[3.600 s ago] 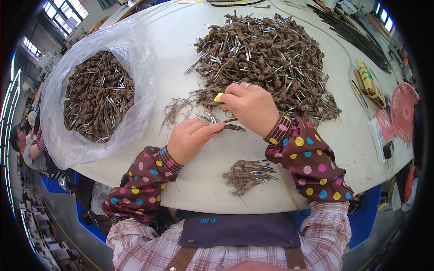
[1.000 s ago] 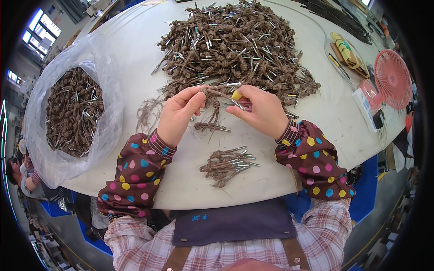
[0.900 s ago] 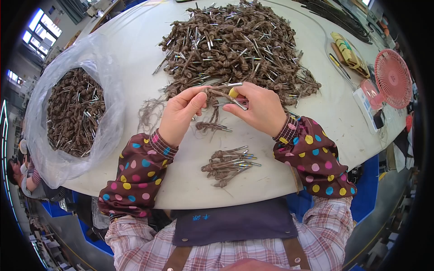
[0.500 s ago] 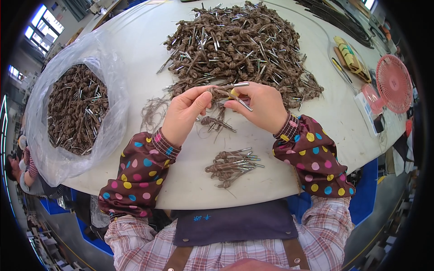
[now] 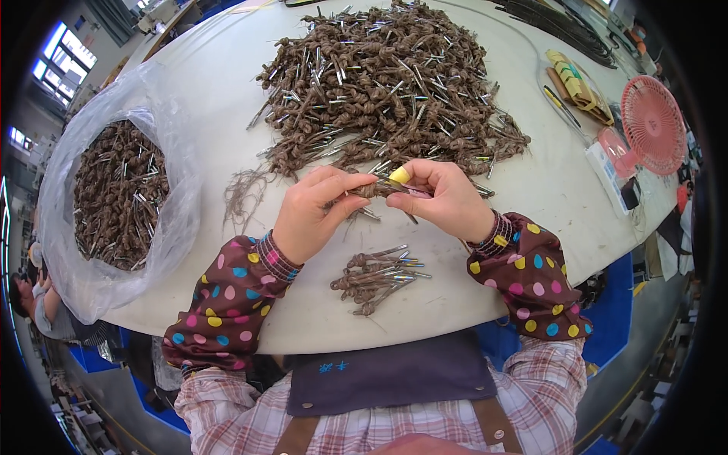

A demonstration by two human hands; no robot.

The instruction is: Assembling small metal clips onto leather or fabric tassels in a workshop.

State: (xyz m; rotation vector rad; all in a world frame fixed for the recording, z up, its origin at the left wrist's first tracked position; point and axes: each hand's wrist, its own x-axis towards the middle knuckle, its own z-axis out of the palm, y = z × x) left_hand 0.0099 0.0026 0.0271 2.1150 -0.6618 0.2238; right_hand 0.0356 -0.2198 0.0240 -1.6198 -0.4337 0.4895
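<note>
Both my hands meet over the white table, just in front of a large heap of knotted brown cords with metal tips (image 5: pixel 371 91). My left hand (image 5: pixel 315 208) is closed, pinching a knotted brown cord (image 5: pixel 368 190) between thumb and fingers. Closed too, my right hand (image 5: pixel 449 199) has a yellow cover on one finger and grips what looks like small thread snips (image 5: pixel 393 183), their blades at the cord; the fingers partly hide them. Nearer to me lies a small group of the same cords (image 5: pixel 375 277), their metal tips pointing right.
At left stands a clear plastic bag (image 5: pixel 178 182) filled with the same cords. Loose brown threads (image 5: pixel 244 199) lie right of it. On the right are a pink fan (image 5: pixel 651 125), a yellow-and-brown bundle (image 5: pixel 580 87) and a cutter (image 5: pixel 561 106). Another person (image 5: pixel 49 299) is at far left.
My right hand has turned, and the snips' blades now show at the cord. The cord's metal tips no longer stick out toward the right hand. The whole view has shifted slightly.
</note>
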